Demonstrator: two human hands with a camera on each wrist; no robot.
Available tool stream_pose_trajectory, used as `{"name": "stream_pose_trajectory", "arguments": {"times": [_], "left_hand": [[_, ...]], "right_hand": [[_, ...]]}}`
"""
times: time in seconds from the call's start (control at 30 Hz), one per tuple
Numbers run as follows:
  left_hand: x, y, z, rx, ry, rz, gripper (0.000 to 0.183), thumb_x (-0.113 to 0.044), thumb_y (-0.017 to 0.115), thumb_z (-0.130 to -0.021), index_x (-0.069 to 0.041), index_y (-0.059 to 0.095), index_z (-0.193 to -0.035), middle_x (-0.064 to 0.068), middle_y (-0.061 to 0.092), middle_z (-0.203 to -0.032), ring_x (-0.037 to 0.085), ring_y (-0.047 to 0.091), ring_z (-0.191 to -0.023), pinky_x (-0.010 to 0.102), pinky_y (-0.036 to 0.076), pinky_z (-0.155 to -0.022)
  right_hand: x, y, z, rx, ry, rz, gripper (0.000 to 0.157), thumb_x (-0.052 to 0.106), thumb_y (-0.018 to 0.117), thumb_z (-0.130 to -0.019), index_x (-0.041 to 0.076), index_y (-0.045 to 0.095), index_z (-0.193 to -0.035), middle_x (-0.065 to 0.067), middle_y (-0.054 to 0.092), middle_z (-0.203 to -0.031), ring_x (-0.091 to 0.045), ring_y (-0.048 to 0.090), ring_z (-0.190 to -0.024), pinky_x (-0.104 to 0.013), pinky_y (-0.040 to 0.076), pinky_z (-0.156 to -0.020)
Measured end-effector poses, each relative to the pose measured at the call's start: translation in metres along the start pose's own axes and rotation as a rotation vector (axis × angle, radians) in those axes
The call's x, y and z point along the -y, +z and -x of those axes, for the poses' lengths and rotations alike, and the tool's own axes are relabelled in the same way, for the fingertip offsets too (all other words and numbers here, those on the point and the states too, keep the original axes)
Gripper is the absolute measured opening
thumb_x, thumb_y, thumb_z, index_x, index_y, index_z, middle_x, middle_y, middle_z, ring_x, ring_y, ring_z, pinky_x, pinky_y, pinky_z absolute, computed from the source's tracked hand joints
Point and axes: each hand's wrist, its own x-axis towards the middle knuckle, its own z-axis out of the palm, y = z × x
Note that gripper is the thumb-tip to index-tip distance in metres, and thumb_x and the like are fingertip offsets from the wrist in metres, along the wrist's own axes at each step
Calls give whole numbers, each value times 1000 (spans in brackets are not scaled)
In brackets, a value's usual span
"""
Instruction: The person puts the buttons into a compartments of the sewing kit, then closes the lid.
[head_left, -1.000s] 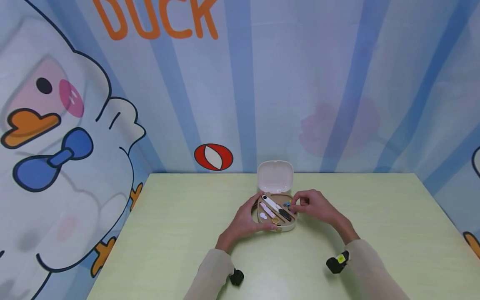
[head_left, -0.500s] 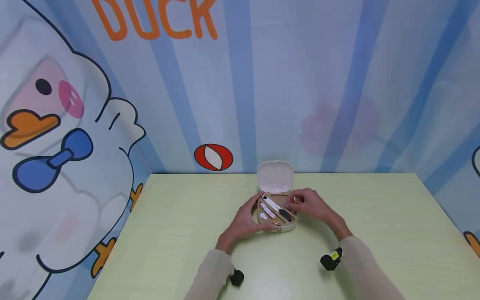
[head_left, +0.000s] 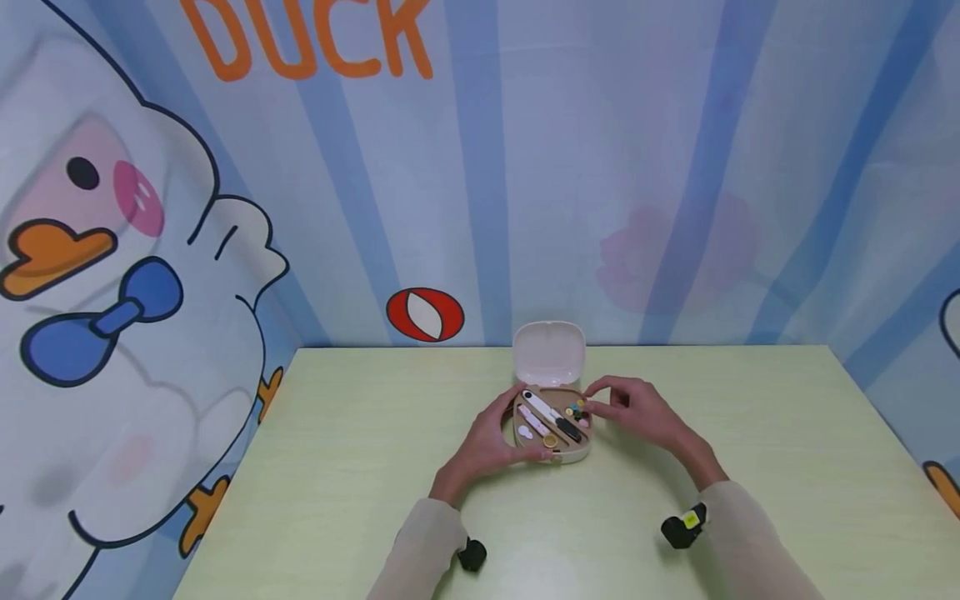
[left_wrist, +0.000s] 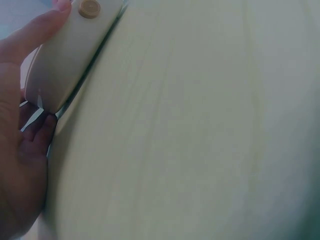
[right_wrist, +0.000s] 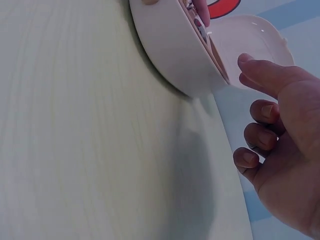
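A small off-white sewing kit case [head_left: 573,456] stands on the table with its lid [head_left: 549,353] raised at the back. My left hand [head_left: 491,437] grips its left side, thumb along the front near the round tan clasp [left_wrist: 89,8]. Inside the tan tray lie a white-and-black tool [head_left: 551,414], a pink-and-white strip [head_left: 534,421], a yellow ring-shaped piece [head_left: 550,441] and several small coloured buttons [head_left: 576,411] in the right compartment. Right at the case's right rim is my right hand [head_left: 637,408], thumb and forefinger slightly apart, other fingers loosely curled, nothing visible between them.
The pale wooden table [head_left: 360,417] extends around the case on both sides. Behind it hangs a blue striped backdrop [head_left: 555,167] with a duck print. Each sleeve has a black wrist camera [head_left: 682,527] near the cuff.
My right hand reached in over the button compartment, then drew back right to the rim, uncovering the buttons. The left hand and the case stayed in place.
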Motion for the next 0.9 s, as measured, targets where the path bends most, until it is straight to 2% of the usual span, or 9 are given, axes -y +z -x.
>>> {"name": "stream_pose_trajectory", "arguments": {"times": [0.13,0.3,0.47,0.67,0.9], "left_hand": [[1,1,1,7,13,20,112,-53,90,-76,-22,29,-165,0,37,-165,21,39,-149,44,36,-120],[1,1,1,8,6,22,113,-54,91,-75,-23,29,-165,-1,36,-165,20,38,-149,42,35,-120],[1,0,0,1,1,14,112,-55,90,-75,-23,30,-164,0,37,-165,21,38,-149,44,36,-120],[2,0,-1,7,3,12,112,-53,91,-75,-22,30,-164,-1,36,-165,19,37,-150,42,35,-120],[1,1,-1,6,1,23,111,-51,91,-76,-22,31,-164,-1,37,-165,20,37,-149,43,35,-120]], "right_hand": [[-6,-10,12,-1,-12,6,25,25,76,-97,10,74,-117,3,48,-65,-13,42,-56,-27,37,-52],[-14,-25,32,12,-28,17,26,24,77,-96,7,74,-116,3,47,-65,-10,41,-55,-27,37,-51],[-22,-37,52,20,-31,46,24,24,79,-95,10,74,-113,7,46,-64,-7,39,-55,-26,37,-51],[-27,-47,75,28,-44,58,23,24,80,-94,11,75,-112,10,43,-63,-4,36,-54,-25,36,-50],[-32,-54,100,88,-71,43,26,24,81,-93,14,75,-116,14,40,-64,-1,35,-56,-23,36,-50]]}}
